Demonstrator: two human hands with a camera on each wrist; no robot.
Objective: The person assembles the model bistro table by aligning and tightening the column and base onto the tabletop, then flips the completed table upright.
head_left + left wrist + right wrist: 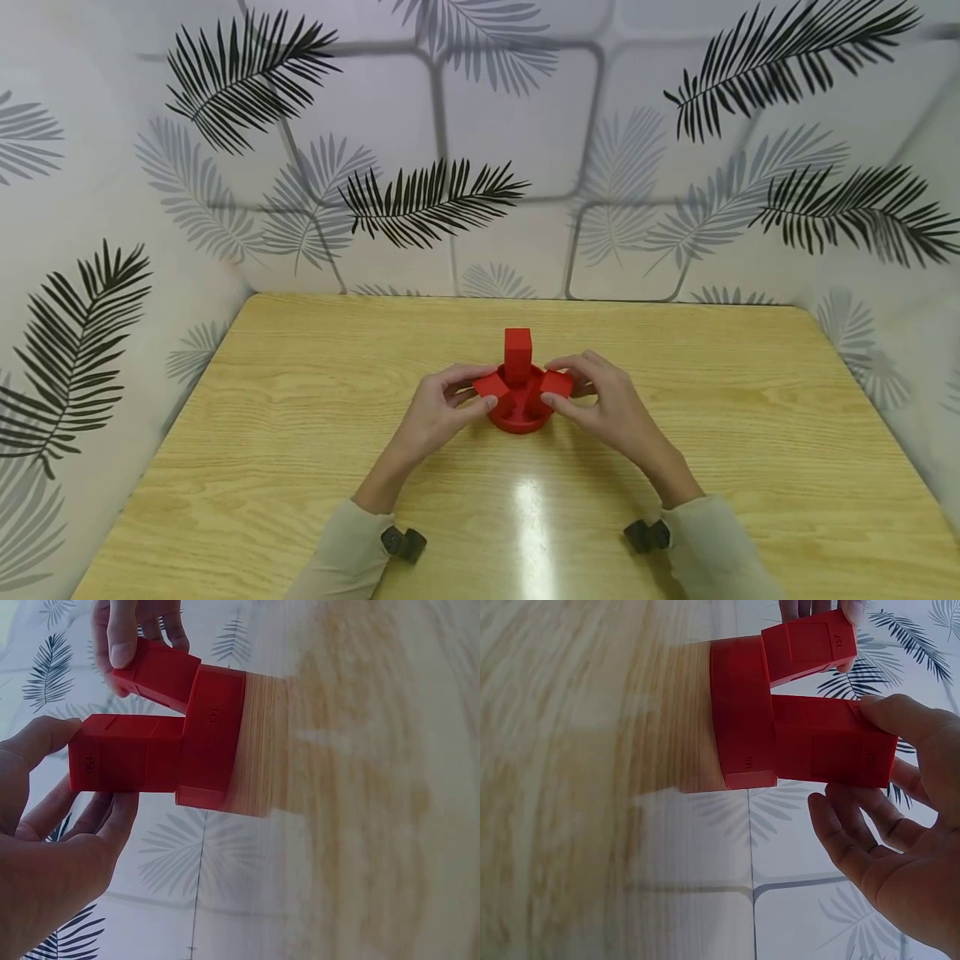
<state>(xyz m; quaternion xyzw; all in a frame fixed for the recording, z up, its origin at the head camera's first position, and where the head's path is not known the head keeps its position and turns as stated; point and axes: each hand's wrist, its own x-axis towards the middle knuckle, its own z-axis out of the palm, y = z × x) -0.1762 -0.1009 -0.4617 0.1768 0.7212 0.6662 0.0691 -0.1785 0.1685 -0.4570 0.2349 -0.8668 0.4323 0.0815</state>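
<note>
A round red base [519, 427] with a low rim stands on the table. Three red rectangular blocks rise from it. My left hand [437, 412] pinches the top of the left block [492, 386] between thumb and fingers; in the left wrist view that block [124, 754] stands with its lower end at the base. On the other side, my right hand [613, 408] holds the upper end of the right block [557, 384], its thumb across one edge in the right wrist view. The back block [517, 346] stands upright, untouched. Where the blocks meet the base is partly hidden by the rim.
The wood-grain table [300, 433] spreads around the base. A white wall covering [510, 125] with leaf patterns rises behind and at both sides. Small dark devices [405, 543] sit on both wrists, over light sleeves.
</note>
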